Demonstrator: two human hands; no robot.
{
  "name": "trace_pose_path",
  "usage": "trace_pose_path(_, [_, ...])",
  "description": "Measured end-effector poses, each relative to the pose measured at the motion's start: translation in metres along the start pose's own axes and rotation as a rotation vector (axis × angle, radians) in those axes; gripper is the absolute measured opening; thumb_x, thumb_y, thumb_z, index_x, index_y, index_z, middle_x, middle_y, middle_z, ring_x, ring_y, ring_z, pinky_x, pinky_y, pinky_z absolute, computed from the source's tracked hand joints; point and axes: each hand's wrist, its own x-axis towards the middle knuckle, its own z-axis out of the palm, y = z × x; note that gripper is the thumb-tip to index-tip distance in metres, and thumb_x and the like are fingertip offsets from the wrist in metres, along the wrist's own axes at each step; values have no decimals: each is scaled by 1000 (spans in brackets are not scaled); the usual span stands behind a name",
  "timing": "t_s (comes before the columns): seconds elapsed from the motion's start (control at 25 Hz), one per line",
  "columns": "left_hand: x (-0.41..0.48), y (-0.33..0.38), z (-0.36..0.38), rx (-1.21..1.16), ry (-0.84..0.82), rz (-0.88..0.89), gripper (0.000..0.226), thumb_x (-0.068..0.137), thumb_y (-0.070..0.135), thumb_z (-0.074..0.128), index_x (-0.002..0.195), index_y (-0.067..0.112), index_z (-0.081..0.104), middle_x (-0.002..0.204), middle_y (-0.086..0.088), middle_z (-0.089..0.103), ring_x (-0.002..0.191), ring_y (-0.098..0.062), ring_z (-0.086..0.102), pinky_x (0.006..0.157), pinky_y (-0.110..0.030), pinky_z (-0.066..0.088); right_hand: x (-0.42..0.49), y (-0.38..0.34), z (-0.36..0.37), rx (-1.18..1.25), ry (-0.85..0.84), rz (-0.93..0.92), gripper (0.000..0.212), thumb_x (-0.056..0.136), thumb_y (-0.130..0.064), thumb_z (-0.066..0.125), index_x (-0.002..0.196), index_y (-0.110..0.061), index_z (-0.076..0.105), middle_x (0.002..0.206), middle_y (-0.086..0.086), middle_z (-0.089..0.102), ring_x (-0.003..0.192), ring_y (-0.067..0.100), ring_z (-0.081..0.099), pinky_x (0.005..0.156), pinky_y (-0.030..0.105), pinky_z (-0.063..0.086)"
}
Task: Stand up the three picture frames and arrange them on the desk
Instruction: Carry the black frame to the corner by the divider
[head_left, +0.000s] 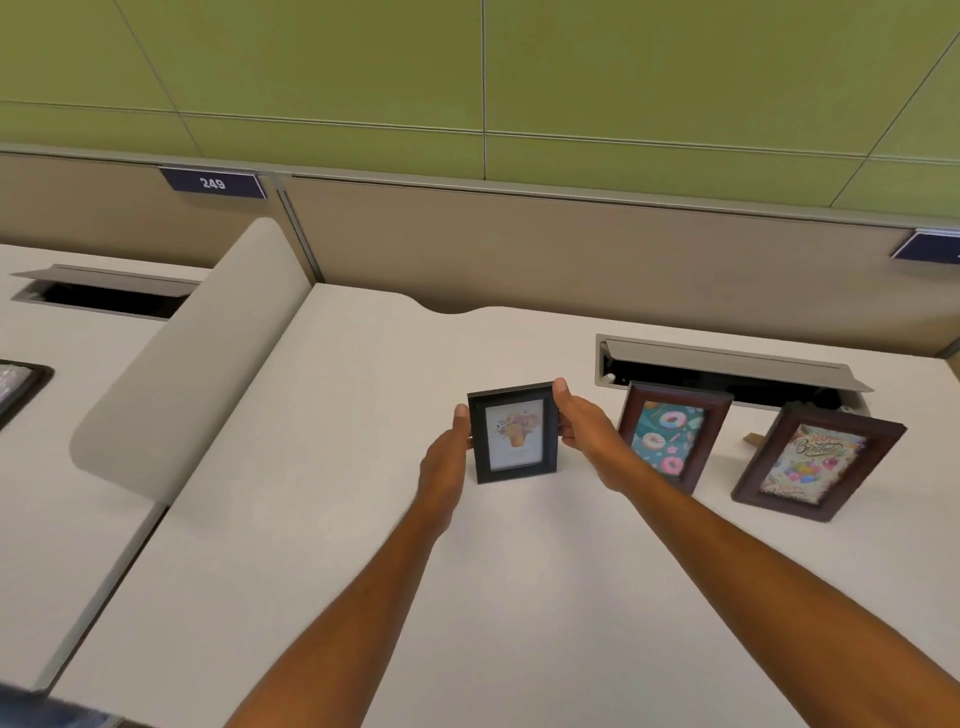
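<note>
We are looking down at a pale desk (363, 545) that is carrying three upright frames in a row: a black frame (513, 433) with a flower print, a donut frame (670, 434) just beside it, and a birthday frame (815, 462) at the right. An open cable hatch (727, 366) is sitting behind them.

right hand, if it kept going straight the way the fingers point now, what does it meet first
The right hand already touches the black frame, gripping its right edge. Past that, the bare desk and then the partition, though depth is hard to judge.
</note>
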Motion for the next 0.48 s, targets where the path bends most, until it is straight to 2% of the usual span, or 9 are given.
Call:
trace_pose_path(0.12, [4,1,12,-15,-43,34,58,96,89,30,100,54,76,115,19,77,117,-12,70,96,-29,47,6,-2,1,9,-27,6,74,98,-81,35,133,-23,65,133,4,72,124,25,67,116,44,49])
trace_pose_path(0.2, [7,0,15,-58,-89,50,55,95,90,31,94,64,79,103,27,81,104,1,75,83,-18,48,10,0,1,34,-60,5,63,96,-84,34,117,-35,69,116,-10,77,111,14,70,108,40,50])
trace_pose_path(0.24, [9,1,16,-91,-131,53,52,96,88,31,97,67,79,104,31,81,101,5,77,80,-14,50,11,0,1,40,-75,3,60,95,-85,35,110,-39,69,109,-16,76,107,8,69,106,39,49])
trace_pose_path(0.32, [13,1,17,-164,-179,51,50,100,84,31,101,68,78,110,31,81,101,12,75,81,-12,54,13,0,1,50,-87,-7,60,92,-88,35,107,-41,69,109,-17,75,106,5,68,105,38,48])
trace_pose_path(0.4, [14,0,17,-205,-162,40,48,102,81,33,99,68,79,111,29,82,102,10,76,88,-20,53,16,0,2,53,-91,-5,68,86,-91,35,111,-38,69,116,-10,76,109,10,69,105,39,48])
trace_pose_path(0.48, [15,-1,18,-217,-135,45,47,103,80,34,97,67,79,110,28,82,101,9,77,89,-22,52,17,-1,3,45,-108,-8,72,83,-93,34,115,-38,68,116,-11,75,111,12,68,109,40,47])
